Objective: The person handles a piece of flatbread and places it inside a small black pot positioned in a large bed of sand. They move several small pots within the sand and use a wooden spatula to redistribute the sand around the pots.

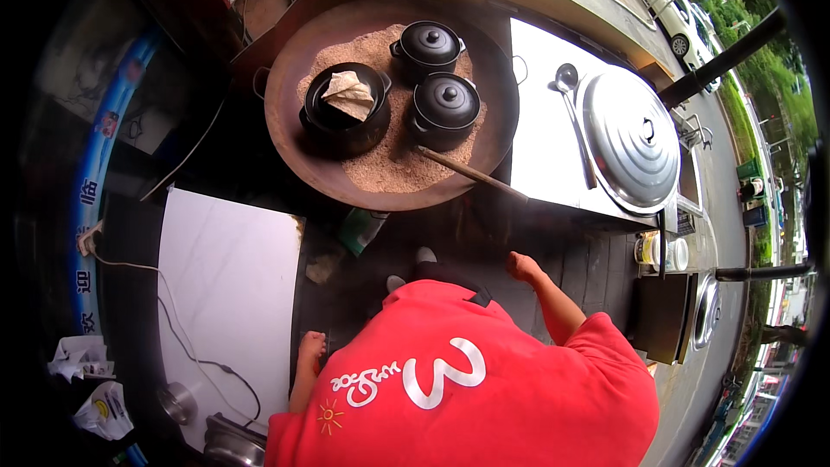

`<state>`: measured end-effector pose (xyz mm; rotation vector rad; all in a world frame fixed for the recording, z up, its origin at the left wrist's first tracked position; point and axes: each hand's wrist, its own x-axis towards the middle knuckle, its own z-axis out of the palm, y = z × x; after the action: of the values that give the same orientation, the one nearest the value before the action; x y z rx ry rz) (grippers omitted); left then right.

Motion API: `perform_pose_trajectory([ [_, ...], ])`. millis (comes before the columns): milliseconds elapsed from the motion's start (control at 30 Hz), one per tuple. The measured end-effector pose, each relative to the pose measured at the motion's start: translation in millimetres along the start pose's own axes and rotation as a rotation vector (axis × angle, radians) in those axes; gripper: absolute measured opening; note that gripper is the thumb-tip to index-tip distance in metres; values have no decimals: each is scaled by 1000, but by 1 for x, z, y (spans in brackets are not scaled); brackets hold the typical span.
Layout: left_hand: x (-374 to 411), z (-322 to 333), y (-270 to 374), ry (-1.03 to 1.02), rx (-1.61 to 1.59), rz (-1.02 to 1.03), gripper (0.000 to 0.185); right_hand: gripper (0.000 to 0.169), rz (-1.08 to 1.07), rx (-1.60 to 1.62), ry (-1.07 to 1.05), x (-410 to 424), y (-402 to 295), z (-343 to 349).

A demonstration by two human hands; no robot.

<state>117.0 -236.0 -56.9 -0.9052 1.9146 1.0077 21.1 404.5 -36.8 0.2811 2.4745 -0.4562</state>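
Observation:
My left hand (312, 344) hangs low, fingers curled, beside the right edge of a white tabletop (227, 285); nothing shows in it. Out over the floor to the right is my right hand (525, 266), also curled, with no object visible in it. Before me is a large round metal pan (285, 136) holding brown coarse grains (389, 175). Two black pots with knobbed lids, a rear one (429, 45) and a front one (447, 107), stand in the grains. A third black pot (353, 136) carries a folded beige cloth (350, 96) on top.
A wooden handle (476, 174) leans over the pan's rim. To the right, a white counter (532, 117) bears a ladle (570, 97) and a large ringed metal lid (629, 136). Cords (194, 347) cross the left tabletop near a metal bowl (178, 402). White buckets (674, 254) stand at right.

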Motion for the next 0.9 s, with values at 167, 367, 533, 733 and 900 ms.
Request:
perform_pose_trajectory([
  [167, 11, -15, -14, 30, -143, -9, 18, 18, 21, 30, 56, -11, 15, -4],
  [367, 19, 0, 57, -22, -79, 77, 19, 22, -41, 235, 64, -28, -37, -35],
  [533, 22, 31, 124, -74, -54, 165, 19, 20, -208, 200, 178, -34, -62, -59],
  [733, 12, 57, 173, -44, -8, 242, 19, 22, -388, 158, 398, -31, -83, -110],
  [900, -4, 77, 186, -11, 17, 174, 18, 24, -498, 84, 514, -9, -97, -153],
])
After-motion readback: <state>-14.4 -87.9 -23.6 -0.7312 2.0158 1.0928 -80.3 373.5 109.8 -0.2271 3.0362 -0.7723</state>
